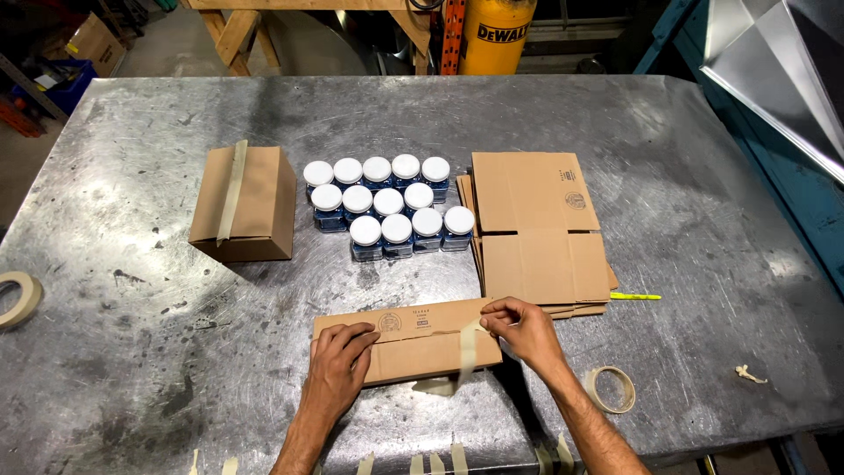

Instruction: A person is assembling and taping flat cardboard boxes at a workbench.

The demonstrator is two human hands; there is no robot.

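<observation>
A flattened cardboard box (413, 347) lies on the metal table (158, 114) near its front edge. My left hand (338, 365) presses flat on the box's left part. At the box's right end, my right hand (519, 327) pinches a strip of beige masking tape (464, 359) that runs down across the cardboard and hangs past its near edge. Behind the box stand several blue jars with white lids (387, 207) in a tight cluster.
A taped-up cardboard box (246, 204) sits left of the jars. A stack of flat cartons (536, 233) lies to their right, with a yellow marker (635, 296) beside it. Tape rolls rest at the right (610, 390) and far left (18, 297). Cut tape strips hang off the front edge (440, 462).
</observation>
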